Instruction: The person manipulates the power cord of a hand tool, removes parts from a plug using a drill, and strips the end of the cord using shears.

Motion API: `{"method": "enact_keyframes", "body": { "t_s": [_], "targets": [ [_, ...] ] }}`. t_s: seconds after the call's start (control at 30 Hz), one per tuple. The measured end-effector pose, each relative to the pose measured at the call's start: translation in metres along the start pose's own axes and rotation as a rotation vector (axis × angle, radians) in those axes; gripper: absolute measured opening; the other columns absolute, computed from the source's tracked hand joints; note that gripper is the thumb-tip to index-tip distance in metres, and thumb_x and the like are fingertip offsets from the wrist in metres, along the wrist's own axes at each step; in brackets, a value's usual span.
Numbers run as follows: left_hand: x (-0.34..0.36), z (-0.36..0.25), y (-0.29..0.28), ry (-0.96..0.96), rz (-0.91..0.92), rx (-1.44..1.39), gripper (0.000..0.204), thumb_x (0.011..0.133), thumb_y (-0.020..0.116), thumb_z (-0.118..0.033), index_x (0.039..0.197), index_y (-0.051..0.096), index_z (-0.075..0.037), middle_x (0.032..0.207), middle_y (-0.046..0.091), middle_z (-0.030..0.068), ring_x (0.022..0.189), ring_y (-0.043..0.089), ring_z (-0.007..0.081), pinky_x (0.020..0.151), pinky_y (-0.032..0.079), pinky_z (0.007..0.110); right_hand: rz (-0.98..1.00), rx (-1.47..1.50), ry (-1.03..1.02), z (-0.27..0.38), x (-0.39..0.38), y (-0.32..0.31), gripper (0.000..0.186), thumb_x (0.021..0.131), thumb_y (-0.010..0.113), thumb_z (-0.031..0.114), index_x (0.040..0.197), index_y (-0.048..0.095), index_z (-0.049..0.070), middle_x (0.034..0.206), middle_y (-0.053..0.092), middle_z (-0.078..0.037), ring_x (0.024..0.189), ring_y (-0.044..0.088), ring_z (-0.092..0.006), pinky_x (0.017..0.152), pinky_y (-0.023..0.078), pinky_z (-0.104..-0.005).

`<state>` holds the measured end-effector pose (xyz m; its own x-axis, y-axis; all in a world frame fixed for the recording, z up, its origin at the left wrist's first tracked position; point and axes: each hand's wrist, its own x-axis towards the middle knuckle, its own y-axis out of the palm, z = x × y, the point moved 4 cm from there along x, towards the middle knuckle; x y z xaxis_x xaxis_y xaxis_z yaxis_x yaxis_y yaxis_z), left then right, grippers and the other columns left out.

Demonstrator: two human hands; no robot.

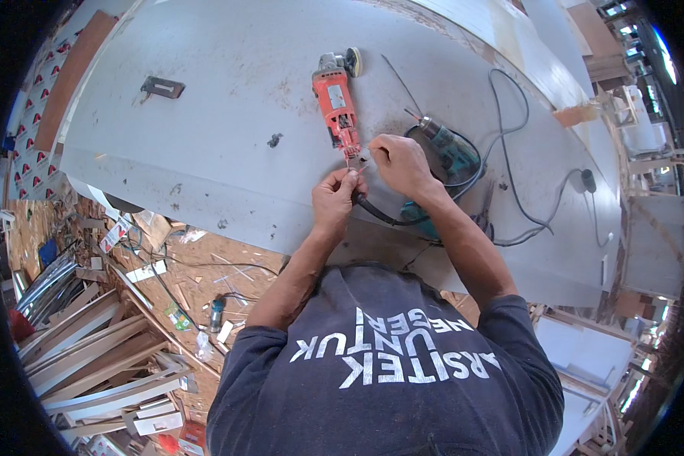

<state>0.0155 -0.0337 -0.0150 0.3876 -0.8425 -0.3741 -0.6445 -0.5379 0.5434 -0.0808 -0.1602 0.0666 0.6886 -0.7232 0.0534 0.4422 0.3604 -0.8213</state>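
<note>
A red angle grinder (334, 99) lies on the grey table with its disc end away from me. The rear housing is off it, and inner parts and thin wires show at the near end. My left hand (336, 199) pinches the thin wires (363, 168) there, with the black power cord (378, 213) running out beside its fingers to the right. Just right of the grinder's rear end, my right hand (404, 163) is closed, thumb against bent fingers; what it may hold is too small to make out. A teal drill (452, 152) lies beyond that hand.
A dark slotted piece (163, 87) lies at the table's (228, 137) far left. Looped cable (513, 167) and a thin rod (401, 82) lie on the right side. Under the right forearm shows another teal tool (419, 218). Wood strips (114, 349) are piled on the floor, lower left.
</note>
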Motion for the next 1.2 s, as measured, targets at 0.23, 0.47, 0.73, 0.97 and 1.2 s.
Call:
{"method": "enact_keyframes", "body": {
  "t_s": [0.23,0.47,0.73,0.97,1.2],
  "targets": [
    [0.008,-0.001,0.012,0.031,-0.033,0.197,0.019,0.102,0.059,-0.018,0.098,0.063,0.001,0.082,0.065,0.0054,0.073,0.063,0.0134,0.069,0.054,0.03,-0.03,0.111,0.046,-0.005,-0.002,0.001,0.021,0.094,0.055,0.017,0.1,0.068,0.003,0.096,0.069,-0.024,0.095,0.065,-0.043,0.082,0.051,-0.0498],
    [0.015,0.027,0.032,0.033,-0.123,-0.047,0.021,0.105,0.053,-0.02,0.104,0.057,0.0,0.089,0.064,0.0068,0.075,0.066,0.017,0.07,0.058,0.034,-0.023,0.086,0.014,-0.013,-0.007,-0.016,0.019,0.09,0.058,0.014,0.102,0.068,0.004,0.096,0.069,-0.023,0.095,0.067,-0.0413,0.083,0.052,-0.0484],
    [0.007,0.019,0.03,0.124,-0.174,-0.033,0.019,0.105,0.05,-0.015,0.1,0.058,0.001,0.086,0.066,0.008,0.072,0.065,0.0155,0.068,0.056,0.032,0.066,0.011,-0.094,-0.002,-0.005,-0.015,0.024,0.085,0.064,0.013,0.107,0.063,0.005,0.099,0.069,-0.017,0.093,0.067,-0.0383,0.08,0.052,-0.0453],
    [0.012,0.015,0.033,0.07,-0.181,-0.016,0.018,0.104,0.051,-0.013,0.1,0.059,0.002,0.084,0.066,0.0073,0.07,0.065,0.0148,0.065,0.056,0.031,0.113,-0.083,-0.218,0.005,-0.002,-0.014,0.024,0.084,0.064,0.016,0.105,0.061,0.007,0.105,0.064,-0.016,0.095,0.065,-0.0401,0.08,0.051,-0.0499],
    [0.012,0.011,0.034,0.079,-0.193,0.049,0.019,0.104,0.052,-0.012,0.096,0.062,0.003,0.082,0.066,0.0072,0.067,0.064,0.0142,0.06,0.055,0.03,0.1,-0.245,-0.351,0.005,-0.003,-0.009,0.023,0.08,0.069,0.016,0.101,0.064,0.008,0.103,0.065,-0.012,0.095,0.067,-0.0335,0.079,0.056,-0.0447]
  ]
}}
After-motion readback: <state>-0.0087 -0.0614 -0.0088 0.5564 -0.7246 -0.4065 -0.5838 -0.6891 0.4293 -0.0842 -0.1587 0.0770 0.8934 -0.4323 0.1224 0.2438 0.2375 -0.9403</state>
